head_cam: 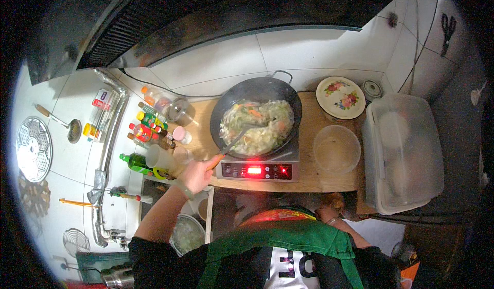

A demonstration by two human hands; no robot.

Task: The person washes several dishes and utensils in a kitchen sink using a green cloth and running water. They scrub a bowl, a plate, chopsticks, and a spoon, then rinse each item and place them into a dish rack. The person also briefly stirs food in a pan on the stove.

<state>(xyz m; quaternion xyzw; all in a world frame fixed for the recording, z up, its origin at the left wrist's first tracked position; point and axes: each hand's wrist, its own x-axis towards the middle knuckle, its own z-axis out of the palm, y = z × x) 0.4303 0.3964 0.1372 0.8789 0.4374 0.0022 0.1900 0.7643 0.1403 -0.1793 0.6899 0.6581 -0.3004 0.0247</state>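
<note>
My left hand (197,175) grips the wooden handle of a metal spatula (236,140). The spatula's far end rests in a stew of pale pieces, greens and orange bits (266,134), which fills the bottom of a dark wok (252,87). Steam blurs part of the food. Under the wok is an induction cooker (256,171) with its red display lit. Low on the right, below the counter's front edge, is my right hand (325,213), close to a blurred brown round thing (335,200). Whether it holds anything cannot be made out in the shadow.
Sauce bottles (142,132) and jars crowd the counter's left end. Right of the cooker are a clear plastic bowl (336,150), a flowered enamel lid (340,98) and a large translucent plastic bin (403,154). A range hood (239,15) overhangs the back. A pot (188,233) sits below, at left.
</note>
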